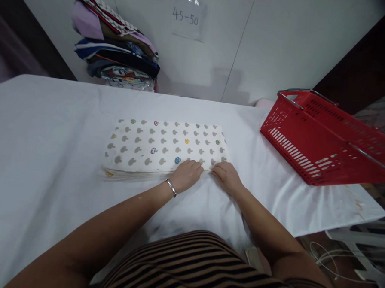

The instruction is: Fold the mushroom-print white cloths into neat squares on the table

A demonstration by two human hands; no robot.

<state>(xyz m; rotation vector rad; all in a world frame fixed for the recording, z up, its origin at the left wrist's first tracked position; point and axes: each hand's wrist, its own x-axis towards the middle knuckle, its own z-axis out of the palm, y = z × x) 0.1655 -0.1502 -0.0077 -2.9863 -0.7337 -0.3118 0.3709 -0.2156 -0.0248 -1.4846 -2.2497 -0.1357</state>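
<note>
A folded white cloth (160, 144) printed with small grey and coloured mushroom shapes lies flat on the white-covered table (43, 153). My left hand (187, 174), with a silver bracelet on the wrist, rests at the cloth's near edge, fingers curled onto it. My right hand (227, 175) sits just beside it, fingers closed on the same near edge. The two hands almost touch each other. Whether the fingers pinch the fabric or only press it is hard to tell.
A red plastic basket (324, 142) with metal handles stands tilted at the table's right end. A stack of folded clothes (116, 49) sits at the back left against the white wall, which bears a note "45-50" (185, 17). White cables lie on the floor at right.
</note>
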